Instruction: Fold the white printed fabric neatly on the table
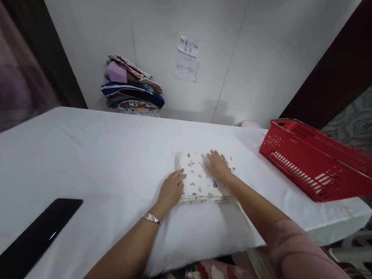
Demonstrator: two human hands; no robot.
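A folded white cloth point(198, 179) with small printed figures lies flat near the front of the white-covered table point(106, 158). Its layers show along the near edge. My left hand point(171, 188), with a silver bracelet at the wrist, rests against the cloth's left side, fingertips on its edge. On top of the cloth, toward the far right, lies my right hand point(218, 166), palm down with fingers stretched out. Part of the cloth is hidden under the right hand and forearm.
A red plastic basket point(301, 160) stands at the table's right end. At the front left lies a black flat slab point(34, 239). Folded fabrics point(133, 87) are piled against the wall behind the table. Handwritten paper signs point(186, 57) hang on that wall.
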